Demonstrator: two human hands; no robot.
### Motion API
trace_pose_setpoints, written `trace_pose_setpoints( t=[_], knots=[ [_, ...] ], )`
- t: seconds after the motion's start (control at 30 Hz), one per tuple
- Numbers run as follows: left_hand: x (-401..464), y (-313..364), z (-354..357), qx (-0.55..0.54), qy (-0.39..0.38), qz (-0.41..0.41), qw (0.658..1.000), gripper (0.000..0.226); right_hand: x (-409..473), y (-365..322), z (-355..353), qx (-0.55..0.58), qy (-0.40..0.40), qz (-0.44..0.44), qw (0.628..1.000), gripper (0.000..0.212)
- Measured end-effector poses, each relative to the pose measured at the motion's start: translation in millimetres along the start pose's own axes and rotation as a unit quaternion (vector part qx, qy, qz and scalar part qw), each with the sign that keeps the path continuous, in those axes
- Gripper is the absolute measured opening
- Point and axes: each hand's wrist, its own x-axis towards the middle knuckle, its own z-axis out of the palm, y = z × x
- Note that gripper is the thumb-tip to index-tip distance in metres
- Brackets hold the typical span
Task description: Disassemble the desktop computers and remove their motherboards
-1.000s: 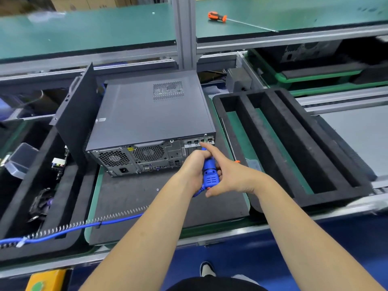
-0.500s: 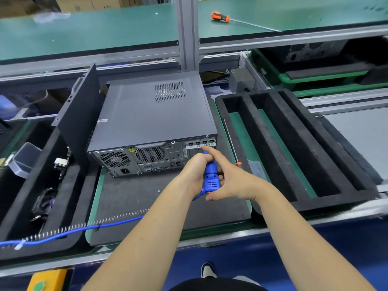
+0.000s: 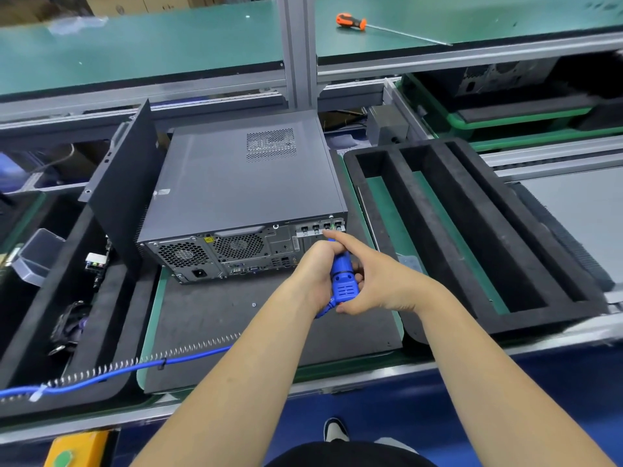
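Observation:
A dark grey desktop computer (image 3: 236,183) lies flat on a black mat (image 3: 215,318), its rear panel with fans and ports facing me. Both hands hold a blue electric screwdriver (image 3: 342,284) at the panel's right end, by the expansion-slot bracket. My left hand (image 3: 315,271) grips the tool's body. My right hand (image 3: 374,281) wraps it from the right, index finger stretched along it toward the bracket. The tool's tip is hidden behind the fingers. Its blue cable (image 3: 135,367) trails off to the left.
A loose dark side panel (image 3: 124,183) leans against the computer's left side. Right of it sits a black foam tray (image 3: 472,237) with long slots. A foam tray at left (image 3: 67,298) holds removed parts. An orange-handled screwdriver (image 3: 352,21) lies on the upper green shelf.
Both hands and the blue screwdriver stay at the rear panel's right end; they have edged slightly closer to the bracket. The computer has not moved.

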Motion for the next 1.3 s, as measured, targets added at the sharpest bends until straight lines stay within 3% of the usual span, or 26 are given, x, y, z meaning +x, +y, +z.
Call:
trace_pose_setpoints(
  t=[0.3,0.37,0.43,0.47,0.53,0.67,1.1,1.2,1.3],
  knots=[
    [-3.2,0.7,-4.9,0.02,-0.006,0.009,1.0,0.016,-1.0,8.3,4.6,0.003,0.004,0.009,1.0,0.111],
    [-5.3,2.0,-6.6,0.038,-0.01,0.016,0.999,0.012,2.0,9.1,4.5,0.149,0.058,-0.003,0.987,0.083],
    [-5.4,2.9,-8.4,0.045,0.001,0.014,0.999,0.015,12.5,8.8,1.1,0.259,0.226,0.03,0.939,0.034],
    [-4.4,3.5,-9.8,0.048,0.007,0.011,0.999,0.017,20.2,8.7,-2.5,0.279,0.29,0.076,0.912,0.026],
    [-4.2,4.2,-11.4,0.054,0.007,0.005,0.999,0.017,36.3,6.6,-6.8,0.297,0.31,0.152,0.89,0.029],
    [-4.6,6.5,-13.0,0.062,0.007,0.002,0.998,0.018,62.3,-10.6,-9.3,0.283,0.266,0.192,0.901,0.025],
    [-8.1,0.0,-36.1,0.126,-0.026,-0.024,0.991,0.023,74.0,-11.9,10.1,0.291,0.32,0.157,0.888,0.015],
    [-7.6,-17.6,-59.2,0.17,-0.018,-0.037,0.985,0.016,71.7,11.1,31.8,0.216,0.351,0.14,0.9,0.019],
    [-2.6,-36.5,-91.6,0.241,0.037,-0.032,0.969,0.016,73.9,38.4,60.8,0.025,0.295,0.171,0.94,0.027]
  ],
)
